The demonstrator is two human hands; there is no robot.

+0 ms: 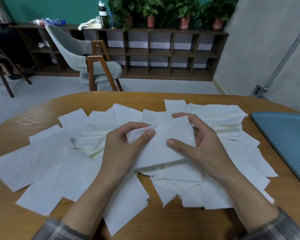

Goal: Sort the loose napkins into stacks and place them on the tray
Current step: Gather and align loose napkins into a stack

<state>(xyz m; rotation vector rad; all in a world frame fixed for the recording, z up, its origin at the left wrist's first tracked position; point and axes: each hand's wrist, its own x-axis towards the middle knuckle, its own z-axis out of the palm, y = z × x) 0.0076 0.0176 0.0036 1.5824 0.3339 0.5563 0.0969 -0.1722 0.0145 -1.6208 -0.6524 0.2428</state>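
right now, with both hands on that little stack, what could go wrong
1. The held stack is gripped only at its side edges by the left hand and right hand; its lower sheets look uneven and might slip out.
2. The loose napkins overlap beneath it, so lifting could drag some along.
3. The tray sits at the far right, so the soft stack may splay on the way.

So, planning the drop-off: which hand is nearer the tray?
Right. The right hand grips the napkin stack on the side toward the tray; the left hand grips its opposite side, farther away.
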